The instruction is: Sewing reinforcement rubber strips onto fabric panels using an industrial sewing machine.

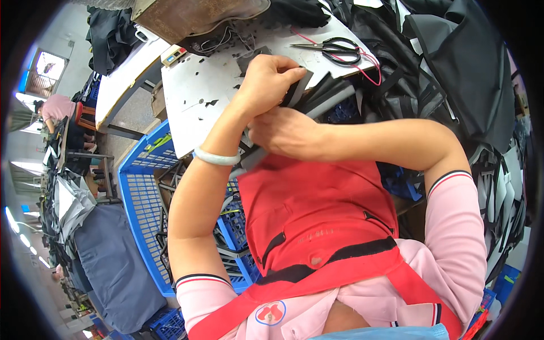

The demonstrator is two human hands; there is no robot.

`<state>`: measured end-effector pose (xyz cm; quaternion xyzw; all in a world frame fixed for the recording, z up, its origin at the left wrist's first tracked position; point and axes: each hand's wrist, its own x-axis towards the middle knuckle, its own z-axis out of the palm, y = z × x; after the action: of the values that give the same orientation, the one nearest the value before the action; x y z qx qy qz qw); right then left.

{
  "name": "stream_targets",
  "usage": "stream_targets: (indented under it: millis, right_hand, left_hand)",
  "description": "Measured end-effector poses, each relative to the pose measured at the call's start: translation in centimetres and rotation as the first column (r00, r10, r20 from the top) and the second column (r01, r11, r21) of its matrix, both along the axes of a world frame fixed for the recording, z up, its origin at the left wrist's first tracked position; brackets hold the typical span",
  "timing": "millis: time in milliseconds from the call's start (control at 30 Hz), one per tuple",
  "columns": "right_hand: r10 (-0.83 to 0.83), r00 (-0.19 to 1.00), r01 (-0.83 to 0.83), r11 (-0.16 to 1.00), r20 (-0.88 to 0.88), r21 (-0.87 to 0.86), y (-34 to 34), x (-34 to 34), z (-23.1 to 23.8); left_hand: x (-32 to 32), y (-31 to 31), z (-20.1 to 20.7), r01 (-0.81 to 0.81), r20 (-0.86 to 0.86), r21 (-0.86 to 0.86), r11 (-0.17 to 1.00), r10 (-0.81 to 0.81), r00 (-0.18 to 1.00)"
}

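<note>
My left hand [270, 83] is raised over the edge of the white table [190, 122], thumb and fingers pinched on a dark fabric strip [299, 86]. Just below its wrist, my right hand [286, 132] is closed, with its fingertips curled out of sight; what it grips is hidden. Several black and grey strips [326, 97] lie in a bundle beyond my right hand, and dark ends also show beneath it, by the red apron [317, 198]. Black-handled scissors [334, 50] rest partly spread on the table, with a pink cord [371, 59] by their handles.
A blue plastic basket [144, 198] holding dark pieces stands left of my lap. Large black sheets [453, 62] are heaped on the right. A rusty metal box [187, 20] and cables [229, 39] occupy the table's far side. Another person [56, 107] works far left.
</note>
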<state>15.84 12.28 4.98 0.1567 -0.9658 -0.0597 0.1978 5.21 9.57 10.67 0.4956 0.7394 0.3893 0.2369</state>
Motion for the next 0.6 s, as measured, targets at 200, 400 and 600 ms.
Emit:
stream_targets:
  millis: [200,400,600]
  right_hand:
    - [-0.022,0.918,0.151,0.943,0.396,-0.297,7.0,1.1,3.6]
    - [-0.064,0.845,0.382,0.767,0.531,-0.515,13.1,3.9,7.0]
    - [-0.171,0.895,0.392,0.739,0.411,-0.547,15.7,2.9,7.8]
  left_hand:
    - [-4.2,-5.3,-4.1,0.015,0.256,0.031,0.999,-0.022,0.966]
    - [-2.1,-8.7,-3.1,0.083,0.473,-0.325,0.942,0.085,0.877]
    - [-3.3,-5.9,-1.0,-0.129,0.130,0.102,0.986,0.115,0.985]
